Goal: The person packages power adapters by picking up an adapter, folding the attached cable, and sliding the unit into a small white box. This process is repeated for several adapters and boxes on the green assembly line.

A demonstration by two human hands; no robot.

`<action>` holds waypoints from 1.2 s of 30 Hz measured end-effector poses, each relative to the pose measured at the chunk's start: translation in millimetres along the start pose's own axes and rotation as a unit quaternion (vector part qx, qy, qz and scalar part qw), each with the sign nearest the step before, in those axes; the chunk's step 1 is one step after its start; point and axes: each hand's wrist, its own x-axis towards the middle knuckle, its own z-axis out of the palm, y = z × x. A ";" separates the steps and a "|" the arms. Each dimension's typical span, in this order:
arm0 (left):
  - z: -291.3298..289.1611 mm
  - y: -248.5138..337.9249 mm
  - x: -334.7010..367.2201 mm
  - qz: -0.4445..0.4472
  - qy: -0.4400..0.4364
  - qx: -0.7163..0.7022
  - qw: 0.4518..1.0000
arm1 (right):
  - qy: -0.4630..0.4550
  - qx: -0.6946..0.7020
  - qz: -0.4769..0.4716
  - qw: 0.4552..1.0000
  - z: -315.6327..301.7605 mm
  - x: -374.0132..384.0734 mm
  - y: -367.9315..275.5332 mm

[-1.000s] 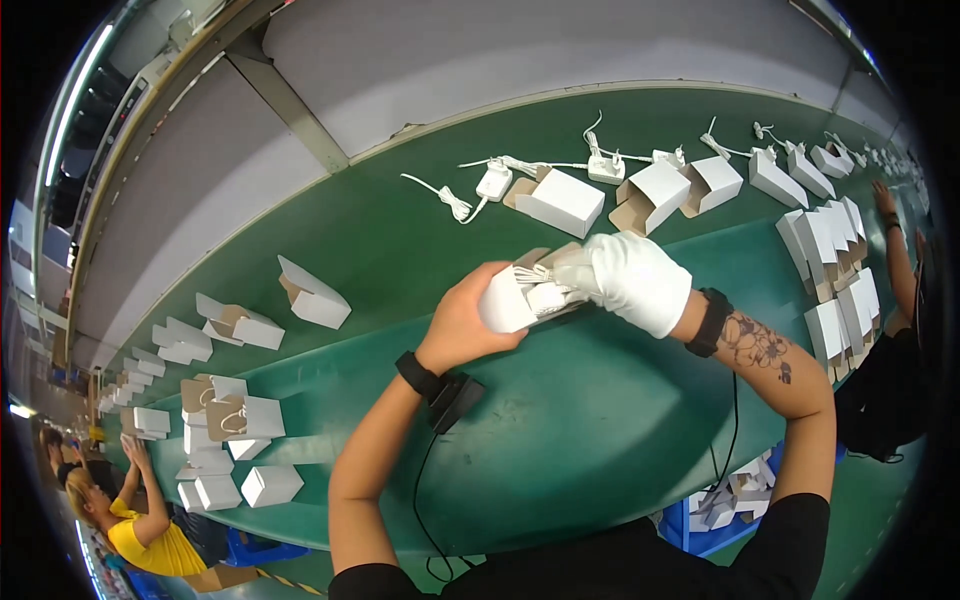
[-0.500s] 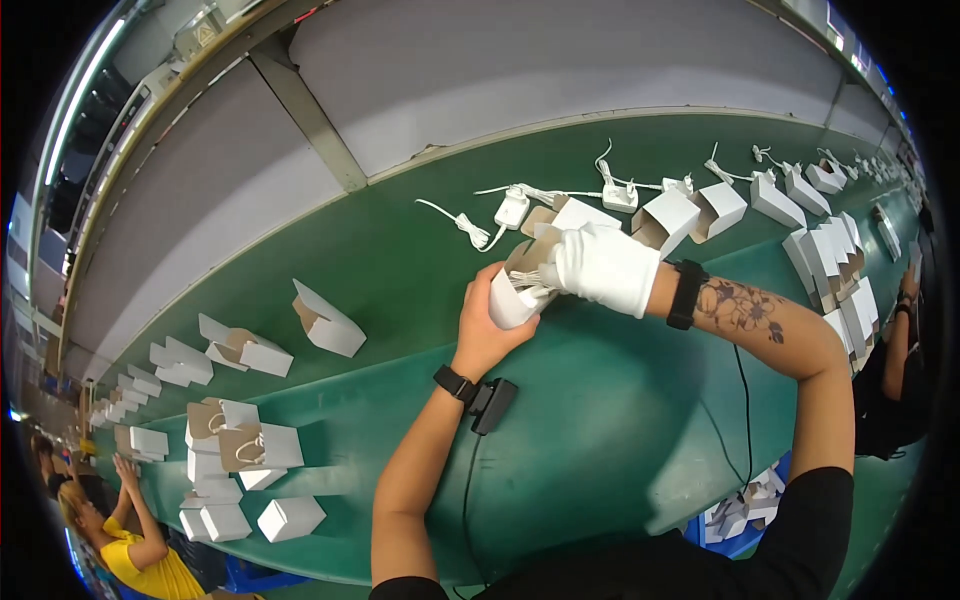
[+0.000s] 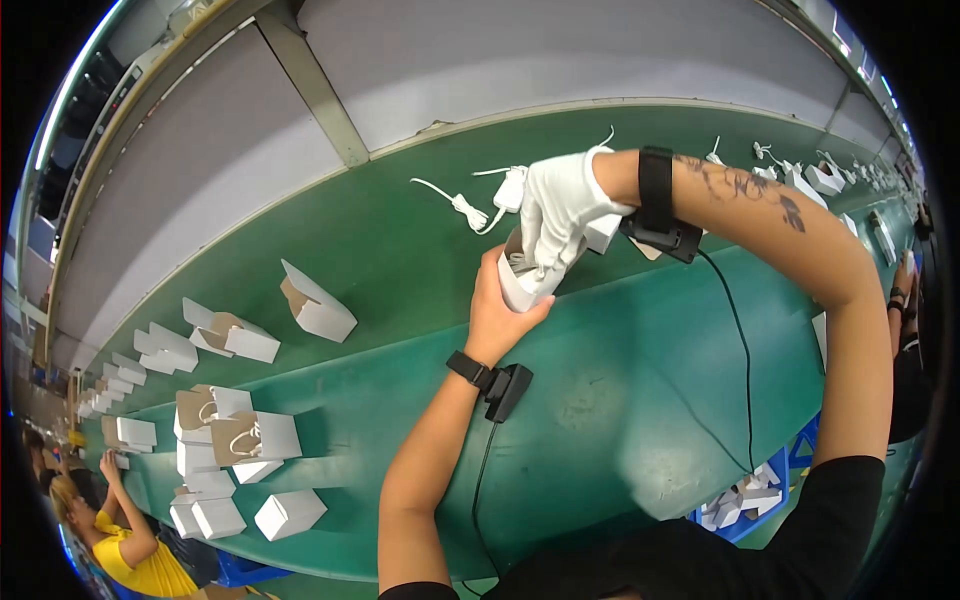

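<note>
My left hand [image 3: 492, 312] is bare and wraps round a small white carton [image 3: 517, 293], holding it tilted above the green bench with its mouth upward. Inside the carton shows a bundled white cable [image 3: 517, 262]. My right hand [image 3: 563, 205], in a white glove, comes over the top with fingers pointing down into the opening, pressed together against the contents. What sits between those fingertips is hidden. Just beyond lies a white power adapter [image 3: 511, 188] with its tied cable [image 3: 468, 213]. Part of another white carton [image 3: 601, 232] shows behind the gloved hand.
Open white cartons [image 3: 320, 305] stand in a row along the back left. More cartons [image 3: 270, 437] are grouped at front left. A blue crate [image 3: 779, 508] of white pieces is at lower right. Black cords [image 3: 742, 350] trail from both wrists. A person in yellow [image 3: 150, 568] works at far left.
My right hand has turned from reaching in sideways to pointing down into the carton, its forearm swinging higher and farther over the bench. My left hand still holds the carton, moved slightly right.
</note>
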 end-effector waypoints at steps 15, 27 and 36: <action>17.3 13.3 -2.6 -0.105 0.028 0.027 0.994 | 0.068 -0.185 -0.020 0.980 12.2 -5.2 -9.3; 30.0 17.5 -1.3 -0.087 0.051 0.055 0.993 | 0.056 -0.383 -0.059 0.920 21.7 -10.2 -21.2; 38.8 5.4 4.2 -0.042 0.073 0.055 0.995 | 0.072 -0.521 -0.076 0.847 37.6 14.6 -7.3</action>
